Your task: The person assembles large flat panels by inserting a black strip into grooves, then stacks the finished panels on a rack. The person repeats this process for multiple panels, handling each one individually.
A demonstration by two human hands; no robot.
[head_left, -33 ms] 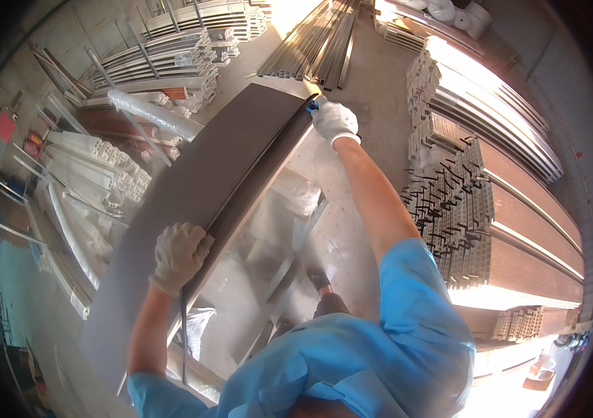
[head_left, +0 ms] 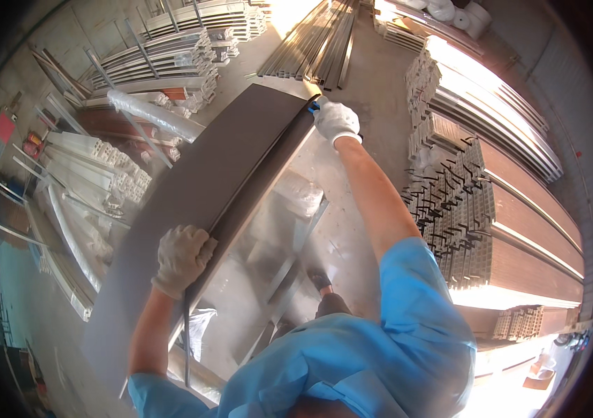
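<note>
Below, concrete floor [head_left: 373, 83] lying among stacked profiles [head_left: 491, 139]; we are gripping long dark panel [head_left: 219, 181], left hand [head_left: 181, 254] and right hand [head_left: 337, 122] fingers clenched on its edge.

The fingertips of the left hand [head_left: 181, 256] are hidden behind the edge of the long dark panel [head_left: 199, 202]. The panel's near end, at 7 o'clock, fades into the dark rim. The right hand [head_left: 337, 122] covers the panel's far corner. Stacked profiles [head_left: 512, 202] at 3 o'clock are washed out by sunlight.

Profile stacks [head_left: 498, 174] right of panel [head_left: 206, 202], seemingly floor-level.
</note>
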